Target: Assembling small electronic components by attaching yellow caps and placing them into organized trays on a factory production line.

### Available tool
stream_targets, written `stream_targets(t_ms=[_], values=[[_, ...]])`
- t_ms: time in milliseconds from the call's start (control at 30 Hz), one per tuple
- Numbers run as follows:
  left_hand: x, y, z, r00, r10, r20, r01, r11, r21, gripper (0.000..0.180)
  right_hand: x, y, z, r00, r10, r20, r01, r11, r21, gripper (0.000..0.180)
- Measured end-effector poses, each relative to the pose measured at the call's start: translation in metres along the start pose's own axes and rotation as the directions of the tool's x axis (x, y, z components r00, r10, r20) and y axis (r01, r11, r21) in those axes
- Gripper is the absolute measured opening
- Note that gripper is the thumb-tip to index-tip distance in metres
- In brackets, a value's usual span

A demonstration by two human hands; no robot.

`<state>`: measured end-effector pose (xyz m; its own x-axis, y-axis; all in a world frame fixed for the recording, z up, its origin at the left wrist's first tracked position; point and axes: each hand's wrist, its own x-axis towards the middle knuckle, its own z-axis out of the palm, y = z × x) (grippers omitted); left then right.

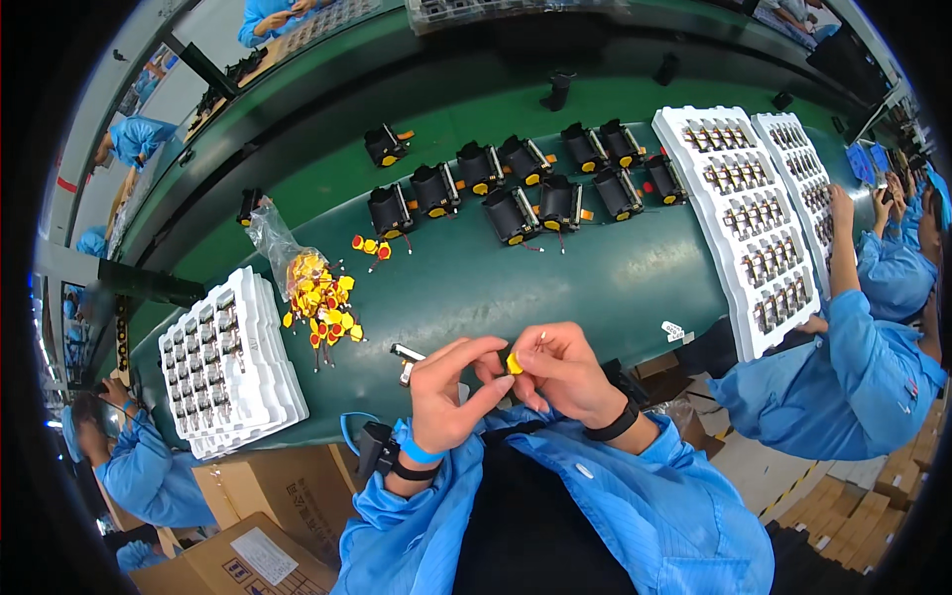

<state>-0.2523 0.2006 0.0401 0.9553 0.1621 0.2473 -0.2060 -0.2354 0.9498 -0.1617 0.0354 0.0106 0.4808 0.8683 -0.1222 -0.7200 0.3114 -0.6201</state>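
Note:
Both my hands meet in front of my body at the near edge of the green bench. In my right hand point(577, 382), thumb and fingers pinch a small yellow disc point(514, 364); a tiny white end, perhaps its wire connector, shows by the fingers. My left hand point(446, 392) has thumb and fingers closed in toward the disc; a dark bit at those fingertips is too small to name. Beside my left hand lies a small white-and-black part point(407, 363). Farther left, a heap of yellow and red discs with wires point(322, 302) spills from a clear plastic bag point(278, 238).
Several black curved housings point(512, 216) with yellow discs stand across the bench. White trays of metal parts flank me, left point(283, 372) and right point(729, 268). A co-worker point(833, 367) sits at the right, another point(149, 466) at the left. Cardboard boxes point(288, 486) stand below.

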Motion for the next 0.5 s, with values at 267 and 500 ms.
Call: stream_targets(t_ms=[267, 500], values=[[-0.005, 0.005, 0.016, 0.996, -0.013, 0.089, -0.002, 0.987, 0.160, 0.014, -0.010, 0.003, 0.000, 0.995, -0.014, -0.095, 0.020, 0.998, 0.058, 0.023], [-0.016, 0.000, 0.027, 0.996, 0.052, 0.070, -0.063, 0.985, 0.162, 0.011, -0.020, 0.009, 0.001, 0.988, -0.014, -0.156, 0.022, 0.999, 0.045, 0.023]])
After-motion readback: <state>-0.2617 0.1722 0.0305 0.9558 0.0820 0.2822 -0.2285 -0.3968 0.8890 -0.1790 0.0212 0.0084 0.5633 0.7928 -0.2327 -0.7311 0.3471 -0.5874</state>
